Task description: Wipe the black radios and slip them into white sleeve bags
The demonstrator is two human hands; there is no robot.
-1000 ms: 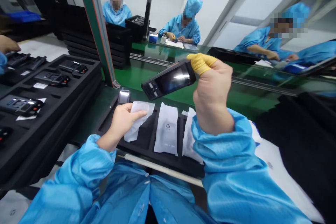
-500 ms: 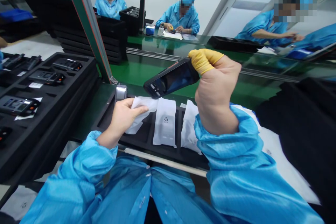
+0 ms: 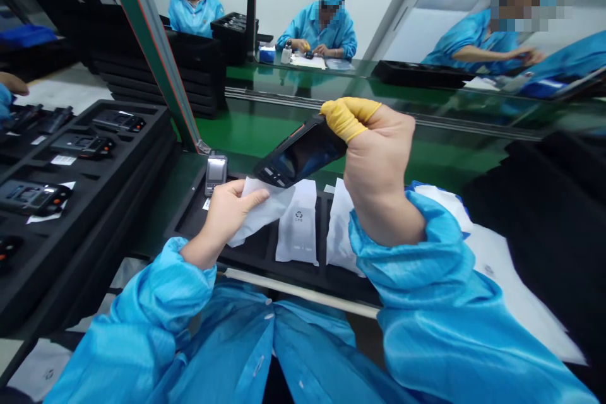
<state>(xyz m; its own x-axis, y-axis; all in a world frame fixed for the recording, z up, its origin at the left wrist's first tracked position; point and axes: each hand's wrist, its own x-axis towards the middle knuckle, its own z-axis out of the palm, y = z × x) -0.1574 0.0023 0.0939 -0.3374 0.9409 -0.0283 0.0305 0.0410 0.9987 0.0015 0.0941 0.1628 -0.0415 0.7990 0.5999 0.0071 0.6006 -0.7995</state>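
Fingers (image 3: 348, 117) of the right hand (image 3: 379, 170), in yellow cots, pinched the upper end of the black handheld terminal (image 3: 300, 154). Its long axis sloped down-left, with the lower end just at the white pouch (image 3: 260, 214), which the left hand (image 3: 227, 211) pinched over the foam tray (image 3: 194, 218).

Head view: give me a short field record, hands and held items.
left hand: pinches white bag
right hand: holds black handheld; yellow finger cots on fingertips
handheld pose: tilted, lower end at the white bag's top edge
black tray: two other bags lying flat
by tray's far left corner: small device
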